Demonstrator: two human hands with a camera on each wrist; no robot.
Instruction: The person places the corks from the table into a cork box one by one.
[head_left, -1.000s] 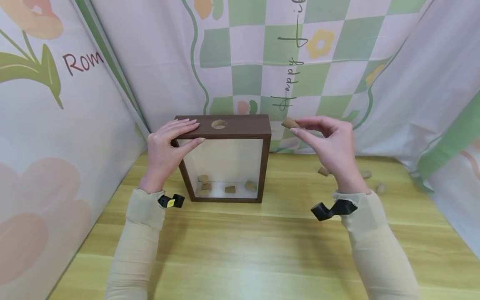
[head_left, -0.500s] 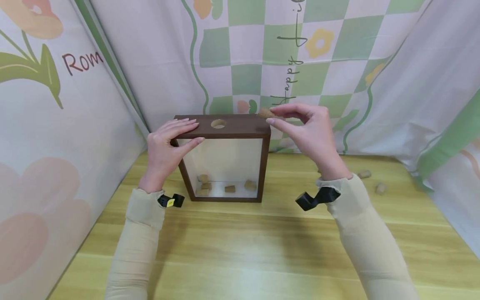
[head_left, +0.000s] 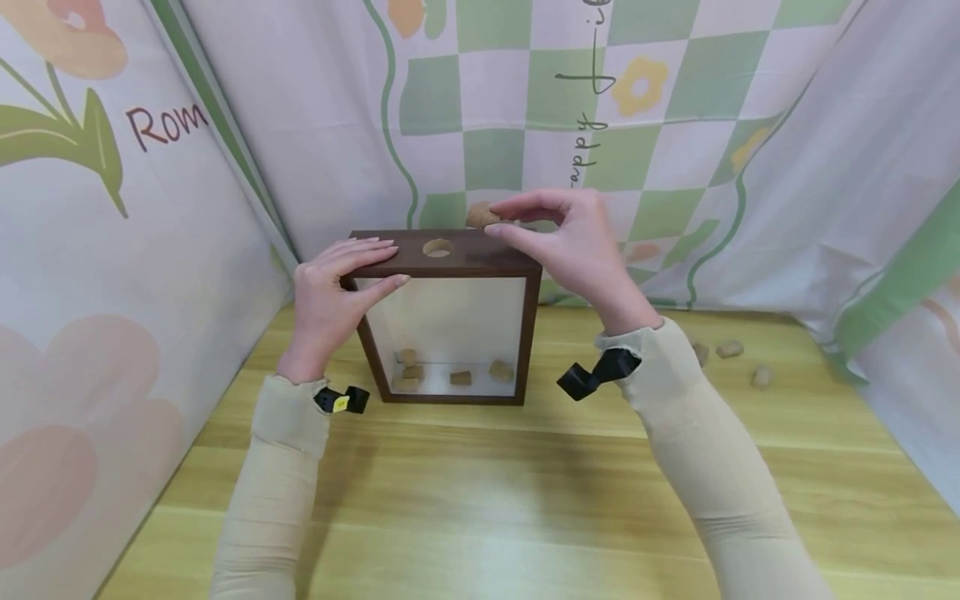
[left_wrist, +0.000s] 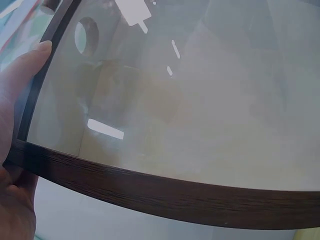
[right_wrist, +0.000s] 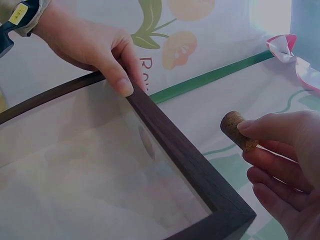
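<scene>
A brown wooden shadow box (head_left: pixel 533 333) with a clear front stands upright on the table, a round hole (head_left: pixel 438 248) in its top. My left hand (head_left: pixel 330 287) grips the upper left corner, fingers across the top and thumb over the front edge. Between right thumb and fingers I pinch a cork (right_wrist: pixel 233 129), held above the right part of the box's top. The right hand (head_left: pixel 573 242) is to the right of the hole; in the right wrist view its lower fingers are loosely bent. Several corks (head_left: pixel 460 378) lie inside at the bottom, behind the pane.
Loose corks (head_left: pixel 729 348) lie on the wooden table (head_left: pixel 480 500) to the right, partly behind the right forearm. A printed curtain (head_left: pixel 495 92) hangs behind the box, and a patterned cloth (head_left: pixel 112 275) closes off the left side.
My right hand has moved left and slightly up with the cork, from beside the box to over its top. The left hand and the box have stayed in place.
</scene>
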